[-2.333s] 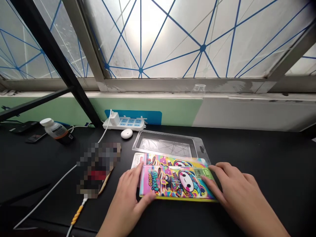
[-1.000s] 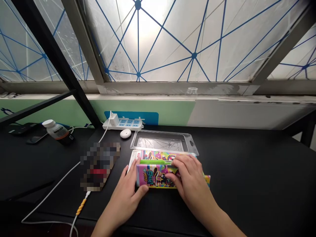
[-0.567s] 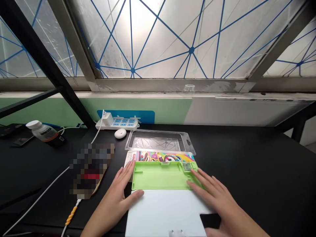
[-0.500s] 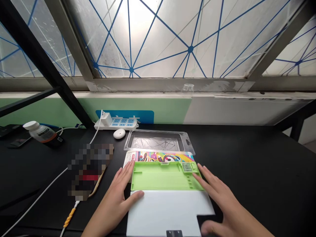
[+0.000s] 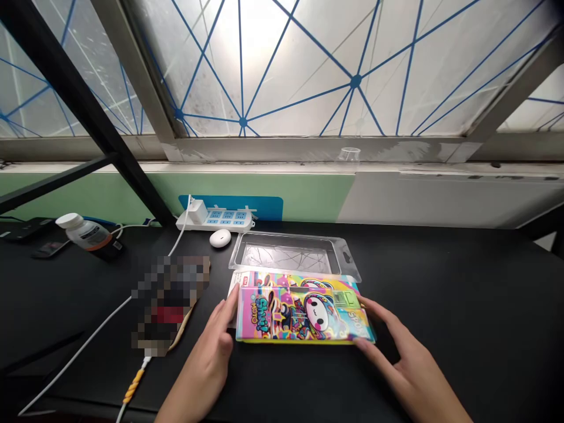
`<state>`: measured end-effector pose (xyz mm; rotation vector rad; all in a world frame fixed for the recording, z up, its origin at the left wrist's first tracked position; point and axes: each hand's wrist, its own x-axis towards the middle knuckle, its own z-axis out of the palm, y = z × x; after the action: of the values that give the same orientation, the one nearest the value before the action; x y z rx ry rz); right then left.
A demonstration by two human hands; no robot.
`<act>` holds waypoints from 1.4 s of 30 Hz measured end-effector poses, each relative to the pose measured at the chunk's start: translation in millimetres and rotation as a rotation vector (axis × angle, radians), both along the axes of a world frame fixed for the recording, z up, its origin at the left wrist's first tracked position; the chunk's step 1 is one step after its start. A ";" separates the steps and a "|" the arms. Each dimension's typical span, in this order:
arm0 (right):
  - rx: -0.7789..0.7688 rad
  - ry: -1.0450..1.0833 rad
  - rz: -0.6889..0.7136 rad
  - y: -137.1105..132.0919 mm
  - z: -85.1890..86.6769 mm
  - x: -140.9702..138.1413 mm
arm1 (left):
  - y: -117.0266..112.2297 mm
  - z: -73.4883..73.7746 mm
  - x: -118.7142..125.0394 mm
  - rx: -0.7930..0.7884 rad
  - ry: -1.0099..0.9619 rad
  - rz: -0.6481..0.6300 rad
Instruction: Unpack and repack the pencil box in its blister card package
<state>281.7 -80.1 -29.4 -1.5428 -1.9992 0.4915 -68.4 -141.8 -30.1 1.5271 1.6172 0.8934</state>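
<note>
A colourful cartoon-printed pencil case (image 5: 304, 317) lies with its lid down on the black table, a green-yellow rim showing along its near edge. A clear window over a green part shows at its right end. My left hand (image 5: 211, 346) holds the left edge, its fingers along the side and the thumb bent by the near corner. At the right end, my right hand (image 5: 392, 346) grips the case, thumb on the near corner and fingers at the far side. Behind the case, a printed card (image 5: 273, 278) is partly covered. A clear plastic tray (image 5: 352, 267) lies beyond it.
To the left are a blurred-out object (image 5: 171, 311), a white cable (image 5: 79, 346) and a white bottle (image 5: 90, 235). A small white round case (image 5: 220, 238) sits near the power strip (image 5: 220, 220). A clear cup (image 5: 349, 155) stands on the window ledge.
The pencil case's white-inside lid has swung shut over the green tray, so the printed cover now shows. Both hands are at the case's two ends. The view has shifted slightly.
</note>
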 end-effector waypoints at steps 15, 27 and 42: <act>0.432 -0.020 0.169 63.7 52.6 -10.9 | 70.4 87.2 24.6 0.217 0.377 0.052; 0.372 -0.314 0.307 117.5 -3.3 -29.3 | 126.6 40.6 23.5 0.080 0.714 -0.029; 0.100 -0.374 0.862 54.5 27.6 -67.7 | 122.4 32.2 64.3 0.303 0.869 -0.148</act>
<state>214.0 -25.7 -1.7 -0.6704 -2.9011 0.4216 -4.1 -19.4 2.2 2.4312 1.9500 0.3998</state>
